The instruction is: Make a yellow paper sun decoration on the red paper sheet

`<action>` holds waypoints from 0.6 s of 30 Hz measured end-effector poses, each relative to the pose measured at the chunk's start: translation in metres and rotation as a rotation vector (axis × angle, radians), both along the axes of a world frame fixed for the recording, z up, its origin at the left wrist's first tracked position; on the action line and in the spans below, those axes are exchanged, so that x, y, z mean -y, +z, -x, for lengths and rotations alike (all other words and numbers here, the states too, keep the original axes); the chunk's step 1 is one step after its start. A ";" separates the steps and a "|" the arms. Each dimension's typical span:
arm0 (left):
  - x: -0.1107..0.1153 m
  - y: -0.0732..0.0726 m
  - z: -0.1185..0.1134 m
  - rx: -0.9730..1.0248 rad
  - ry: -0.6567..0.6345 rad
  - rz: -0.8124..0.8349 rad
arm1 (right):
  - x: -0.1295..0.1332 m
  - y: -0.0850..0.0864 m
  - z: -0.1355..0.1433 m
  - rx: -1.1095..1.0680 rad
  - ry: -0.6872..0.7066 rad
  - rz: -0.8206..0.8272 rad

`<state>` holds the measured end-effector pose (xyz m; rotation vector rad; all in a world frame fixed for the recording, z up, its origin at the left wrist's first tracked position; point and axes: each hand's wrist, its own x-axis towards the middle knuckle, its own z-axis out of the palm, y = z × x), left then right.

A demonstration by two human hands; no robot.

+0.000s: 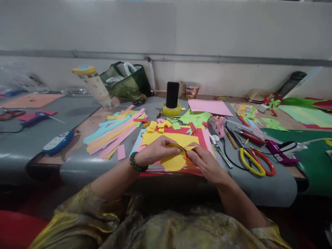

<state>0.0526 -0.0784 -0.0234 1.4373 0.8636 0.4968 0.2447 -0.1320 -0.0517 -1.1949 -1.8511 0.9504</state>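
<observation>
A round yellow paper piece (175,162) with a raised, curled edge is pinched in my left hand (158,150), thumb on top. My right hand (206,162) has its fingertips closed on a small pointed yellow paper flap (191,147) at the right side of that piece. Whether the flap is joined to it I cannot tell. Both hands are just above a stack of coloured paper, its top a yellow sheet (150,138) over a red sheet (207,138). Beyond my hands lie small folded yellow paper pieces (153,125).
Paper strips (116,133) fan out at left, near a tumbler (94,86). A phone (172,94) leans upright in a tape roll (171,110). At right are a pink glue gun (218,125), yellow-handled scissors (251,162), red-handled scissors (267,162) and a purple power strip (281,154).
</observation>
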 end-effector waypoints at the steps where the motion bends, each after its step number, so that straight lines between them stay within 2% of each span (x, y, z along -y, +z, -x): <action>1: 0.000 0.000 0.000 0.005 -0.003 0.010 | 0.000 0.000 0.000 0.001 -0.001 -0.005; 9: 0.001 0.000 -0.004 0.004 0.002 0.041 | 0.000 -0.002 -0.002 0.054 -0.004 -0.012; 18: -0.001 0.002 -0.004 -0.045 -0.051 0.038 | 0.001 -0.001 -0.004 0.085 0.018 -0.026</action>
